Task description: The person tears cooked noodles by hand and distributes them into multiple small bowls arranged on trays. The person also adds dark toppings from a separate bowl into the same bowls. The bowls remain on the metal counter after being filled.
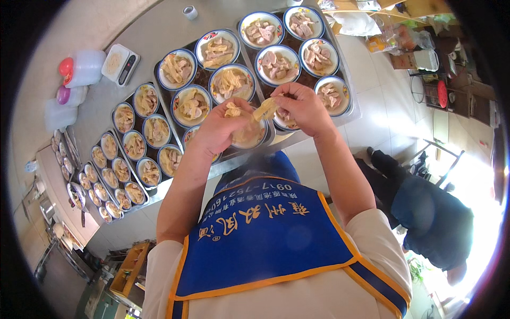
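Note:
My left hand (223, 123) holds a small bunch of pale yellow strips (232, 110), possibly tofu skin. Between the fingers of my right hand (303, 107) is another folded yellow strip (266, 108), its lower end close to my left fingertips. Both hands are above a blue-rimmed bowl (252, 135) near the table's front edge; my left hand partly hides its contents. A bowl of pale meat slices (285, 119) sits partly under my right hand. Other bowls around hold meat with yellow strips, such as the bowl (232, 82) just beyond my left hand.
Dark trays (259, 89) of bowls line the metal table (159, 32). Bowls at the right (277, 65) show meat without visible strips. A digital scale (120, 64), plastic containers (85, 67) and a tape roll (190, 12) stand behind. A person (432, 217) bends at the right.

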Available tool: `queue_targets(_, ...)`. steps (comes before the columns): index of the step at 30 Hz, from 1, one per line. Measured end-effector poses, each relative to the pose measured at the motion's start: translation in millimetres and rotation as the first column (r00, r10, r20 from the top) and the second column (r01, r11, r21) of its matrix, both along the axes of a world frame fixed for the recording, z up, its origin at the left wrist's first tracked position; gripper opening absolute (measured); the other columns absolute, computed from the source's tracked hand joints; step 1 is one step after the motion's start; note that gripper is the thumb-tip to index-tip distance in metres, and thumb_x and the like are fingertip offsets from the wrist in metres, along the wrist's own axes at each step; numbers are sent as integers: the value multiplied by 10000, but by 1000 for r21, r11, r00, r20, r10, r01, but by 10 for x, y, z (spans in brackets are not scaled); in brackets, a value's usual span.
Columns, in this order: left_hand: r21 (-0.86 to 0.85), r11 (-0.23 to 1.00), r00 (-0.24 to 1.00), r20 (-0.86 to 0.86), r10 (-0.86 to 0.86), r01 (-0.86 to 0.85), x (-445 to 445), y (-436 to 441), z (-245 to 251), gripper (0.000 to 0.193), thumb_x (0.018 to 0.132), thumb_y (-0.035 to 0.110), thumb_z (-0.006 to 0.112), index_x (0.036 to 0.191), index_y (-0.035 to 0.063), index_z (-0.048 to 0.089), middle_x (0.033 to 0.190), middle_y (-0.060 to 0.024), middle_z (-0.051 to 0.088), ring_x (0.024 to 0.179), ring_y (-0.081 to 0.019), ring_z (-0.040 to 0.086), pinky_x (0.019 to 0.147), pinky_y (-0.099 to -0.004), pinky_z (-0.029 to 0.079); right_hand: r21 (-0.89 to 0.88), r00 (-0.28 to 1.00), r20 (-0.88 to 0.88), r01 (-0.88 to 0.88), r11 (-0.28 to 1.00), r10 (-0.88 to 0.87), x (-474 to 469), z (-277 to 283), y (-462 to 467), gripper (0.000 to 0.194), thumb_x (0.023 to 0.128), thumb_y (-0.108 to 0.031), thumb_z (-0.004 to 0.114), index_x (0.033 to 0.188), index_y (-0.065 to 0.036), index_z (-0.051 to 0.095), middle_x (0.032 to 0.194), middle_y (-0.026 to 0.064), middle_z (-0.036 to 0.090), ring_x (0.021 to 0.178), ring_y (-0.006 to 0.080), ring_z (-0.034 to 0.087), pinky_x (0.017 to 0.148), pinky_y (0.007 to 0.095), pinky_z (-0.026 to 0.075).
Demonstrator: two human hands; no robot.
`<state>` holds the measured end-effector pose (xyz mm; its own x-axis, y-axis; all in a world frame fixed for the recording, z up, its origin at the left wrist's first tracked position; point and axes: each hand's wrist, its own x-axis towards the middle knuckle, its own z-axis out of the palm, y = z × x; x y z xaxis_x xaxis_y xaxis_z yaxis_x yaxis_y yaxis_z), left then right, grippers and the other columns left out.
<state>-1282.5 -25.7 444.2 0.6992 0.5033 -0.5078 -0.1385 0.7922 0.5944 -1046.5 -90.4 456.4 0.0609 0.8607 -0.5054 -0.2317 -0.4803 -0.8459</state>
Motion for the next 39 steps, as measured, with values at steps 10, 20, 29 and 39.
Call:
queue_targets(10, -52, 976, 977, -42, 208, -210, 87, 295, 118, 271, 922, -36, 668, 1165, 51, 586, 1020, -97, 681, 863, -200, 696, 726, -344, 608, 135, 975, 219, -1, 991, -29, 693, -255, 1284, 145, 972, -85, 662, 1039, 40, 693, 892, 31, 666, 739, 85, 606, 657, 242, 508)
queue_targets(20, 44, 981, 967, -166, 196, -191, 202, 430, 143, 250, 916, -42, 623, 1144, 54, 588, 1093, -112, 658, 903, -186, 652, 696, -323, 580, 214, 691, 722, -178, 960, -33, 682, -390, 1540, 460, 864, -223, 760, 1257, -9, 657, 1140, 211, 705, 943, 304, 713, 819, 387, 566)
queue_targets(29, 330, 934, 932, -361, -8, 136, 819, 606, 4, 491, 900, 117, 692, 1328, -64, 533, 1042, -113, 684, 873, -167, 670, 730, -296, 546, 252, 840, 531, -279, 927, 109, 112, -101, 861, 274, 877, -192, 772, 1084, -23, 710, 1040, 170, 647, 827, 239, 671, 776, 332, 546)
queue_targets(39, 125, 991, 929, -370, 7, 43, 925, 637, -42, 412, 903, -30, 627, 1302, 11, 530, 1086, -108, 660, 890, -188, 655, 716, -323, 564, 127, 958, 257, 93, 988, -123, 615, -511, 768, 168, 971, -77, 650, 1099, 26, 685, 840, 13, 646, 714, 62, 579, 631, 218, 462)
